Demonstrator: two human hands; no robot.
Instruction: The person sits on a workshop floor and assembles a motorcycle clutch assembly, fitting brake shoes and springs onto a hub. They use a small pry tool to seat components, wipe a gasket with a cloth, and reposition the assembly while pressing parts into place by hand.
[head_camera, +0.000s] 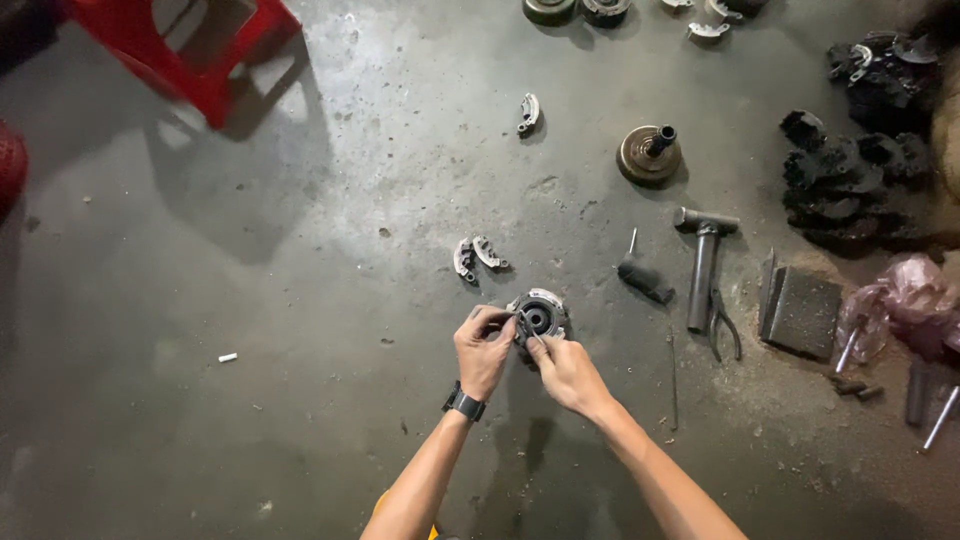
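Grey concrete floor (300, 300), stained and scuffed, fills your view, and you are working low over it. Your left hand (484, 348), with a dark watch (465, 405) on its wrist, is curled closed on the left edge of a round metal clutch assembly (540, 316) that sits on the floor. Your right hand (565, 368) meets it from below, thumb and fingertips pinched together on the near rim of the same part, so both hands are clamped on it and nearly touching each other.

Just up and left of the assembly lie two curved clutch shoes (476, 257); another shoe (528, 112) lies farther off. To your right sit a black-handled tool (644, 277), a hammer (704, 265), pliers (722, 325) and a dark flat block (803, 311), with a crumpled pink bag (905, 300) beyond. A round drum with a shaft (650, 153) stands farther out, near a pile of black parts (840, 180). A red plastic stool (185, 45) stands at the top left.
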